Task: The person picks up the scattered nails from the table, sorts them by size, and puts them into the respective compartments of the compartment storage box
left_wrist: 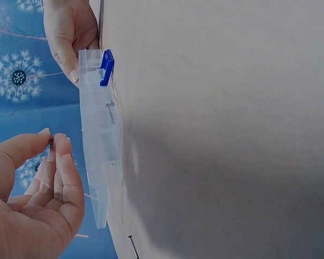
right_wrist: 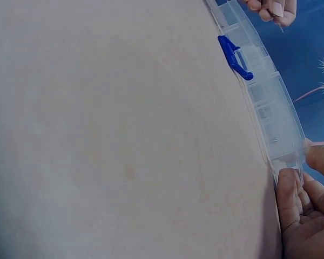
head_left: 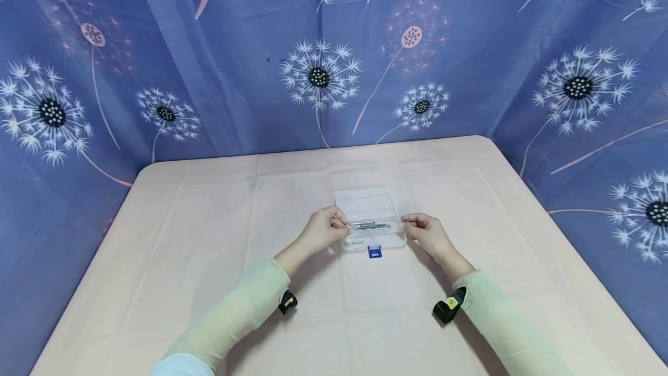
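A small clear plastic box [head_left: 371, 235] lies on the table with its lid [head_left: 365, 202] folded back and a blue latch [head_left: 374, 252] at the front. Several thin metal rods [head_left: 370, 226] lie inside. My left hand [head_left: 326, 228] is at the box's left end, where thumb and fingertips pinch a thin dark rod [left_wrist: 51, 141]. That rod's tip also shows under the left hand [right_wrist: 272, 11] in the right wrist view. My right hand [head_left: 425, 231] grips the right end of the box [right_wrist: 270, 116] between thumb and fingers [right_wrist: 289, 189].
The table [head_left: 209, 260] has a pale pink cloth over it. Blue dandelion-print curtains [head_left: 318, 74] close it in at the back and on both sides. A thin dark pin [left_wrist: 134, 248] lies on the cloth near the box.
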Motion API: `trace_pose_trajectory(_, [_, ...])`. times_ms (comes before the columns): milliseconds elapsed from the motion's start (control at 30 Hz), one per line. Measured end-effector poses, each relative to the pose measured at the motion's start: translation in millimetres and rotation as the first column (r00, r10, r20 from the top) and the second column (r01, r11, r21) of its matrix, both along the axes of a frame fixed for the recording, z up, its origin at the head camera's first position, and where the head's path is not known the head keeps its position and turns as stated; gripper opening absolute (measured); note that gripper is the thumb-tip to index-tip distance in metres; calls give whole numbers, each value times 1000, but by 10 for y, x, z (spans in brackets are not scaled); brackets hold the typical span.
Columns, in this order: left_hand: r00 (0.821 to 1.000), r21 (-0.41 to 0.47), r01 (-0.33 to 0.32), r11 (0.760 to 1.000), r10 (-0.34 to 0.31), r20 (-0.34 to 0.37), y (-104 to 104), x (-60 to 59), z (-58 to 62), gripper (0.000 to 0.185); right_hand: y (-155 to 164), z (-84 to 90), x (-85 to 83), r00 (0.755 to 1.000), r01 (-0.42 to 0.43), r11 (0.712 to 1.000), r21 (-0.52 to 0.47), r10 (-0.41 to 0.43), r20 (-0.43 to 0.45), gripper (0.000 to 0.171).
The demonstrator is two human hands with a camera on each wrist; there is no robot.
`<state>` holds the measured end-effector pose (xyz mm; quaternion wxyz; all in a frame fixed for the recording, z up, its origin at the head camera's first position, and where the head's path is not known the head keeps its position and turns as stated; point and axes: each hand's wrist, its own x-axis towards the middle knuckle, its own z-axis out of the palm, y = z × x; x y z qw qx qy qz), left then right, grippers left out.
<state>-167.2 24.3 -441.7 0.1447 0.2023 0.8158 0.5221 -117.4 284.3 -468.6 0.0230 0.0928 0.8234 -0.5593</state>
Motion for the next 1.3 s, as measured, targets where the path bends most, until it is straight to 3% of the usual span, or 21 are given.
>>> trace_pose_trajectory(333, [999, -12, -36, 999, 35, -32, -61, -76, 16, 14, 7, -10, -9, 1000, -1, 1000, 7, 1, -12, 33])
trace_pose_trajectory(633, [985, -15, -96, 995, 93, -148, -258, -339, 21, 13, 14, -20, -10, 1000, -2, 1000, -1, 2, -14, 33])
trace_pose_trajectory(800, [979, -34, -133, 990, 126, -157, -353, -444, -24, 16, 10, -19, -4, 1000, -4, 1000, -8, 4, -15, 33])
trace_pose_trajectory(1300, [982, -197, -109, 974, 75, -176, -415, -564, -191, 12, 3, 5, 6, 1000, -1, 1000, 3, 1, -17, 32])
